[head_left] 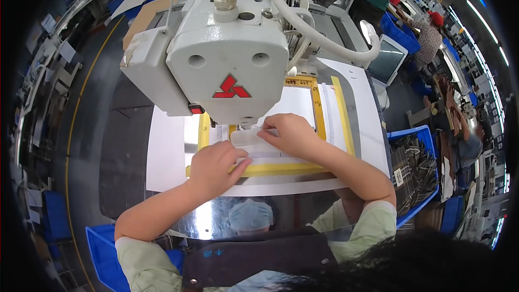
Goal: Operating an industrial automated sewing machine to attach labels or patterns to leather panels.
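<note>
White enamel covers the big sewing machine (227, 70) that fills the upper middle of my head-camera view, its body looming over a work area where two bare hands meet from below. Under the machine's head lies a small white piece (246, 138), roughly rectangular, just in front of the needle area. The right hand (294, 136) reaches in from the right, thumb and fingers brought together at the right end of that piece; from where I sit they seem to touch it, but I cannot tell whether they pinch it. The left hand (213, 167) is nearer the wearer, fingers bent and thumb set apart, over the near left part of the work; its grip is hidden from me. Around the piece I see yellow strips (270, 170) bordering the work, an ochre frame (319, 111) beyond the right hand, and a large white sheet (166, 157) spreading beneath. Nearest the wearer, a shiny panel (216, 216) mirrors a light-blue cap. Pale green sleeves (146, 262) and a dark apron (259, 259) show at the bottom. To the right, a blue bin (432, 154) holds dark fabric pieces (413, 173); another blue bin (100, 251) sits at lower left.
</note>
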A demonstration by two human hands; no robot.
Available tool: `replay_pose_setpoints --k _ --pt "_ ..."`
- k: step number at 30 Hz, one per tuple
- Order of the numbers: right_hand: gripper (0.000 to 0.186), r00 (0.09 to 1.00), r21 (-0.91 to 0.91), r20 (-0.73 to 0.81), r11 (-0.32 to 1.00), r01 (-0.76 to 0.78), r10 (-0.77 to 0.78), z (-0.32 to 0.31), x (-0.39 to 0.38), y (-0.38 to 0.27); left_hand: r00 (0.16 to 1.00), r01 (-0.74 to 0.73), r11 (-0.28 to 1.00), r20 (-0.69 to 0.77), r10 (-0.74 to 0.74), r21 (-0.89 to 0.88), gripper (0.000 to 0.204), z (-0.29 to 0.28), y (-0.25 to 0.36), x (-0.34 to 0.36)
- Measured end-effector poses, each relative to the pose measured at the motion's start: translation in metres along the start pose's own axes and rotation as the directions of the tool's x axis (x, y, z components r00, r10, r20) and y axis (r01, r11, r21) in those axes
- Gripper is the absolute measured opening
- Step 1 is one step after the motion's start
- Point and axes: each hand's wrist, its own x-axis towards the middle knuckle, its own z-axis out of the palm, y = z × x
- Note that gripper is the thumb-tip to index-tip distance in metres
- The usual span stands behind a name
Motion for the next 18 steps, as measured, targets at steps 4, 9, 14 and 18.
replay_pose_setpoints --k 4,9,14,18 --pt "0.029 0.999 0.036 -0.003 0.999 -0.034 0.034 0.003 0.016 0.007 0.978 -0.202 0.969 0.086 0.192 0.144 0.047 0.009 0.006 0.007" --pt "0.031 0.995 0.065 -0.001 0.993 -0.098 0.098 0.002 0.018 0.013 0.975 -0.135 0.981 0.198 0.105 0.141 0.059 0.012 0.0 0.007" --pt "0.032 0.995 0.058 -0.043 0.994 -0.088 0.09 0.002 0.018 0.018 0.97 -0.138 0.983 0.217 0.109 0.124 0.064 0.015 -0.001 0.011" --pt "0.034 0.993 -0.053 -0.075 0.994 -0.097 0.093 -0.004 0.01 0.024 0.963 -0.135 0.988 0.244 0.114 0.07 0.065 0.012 -0.002 0.016"
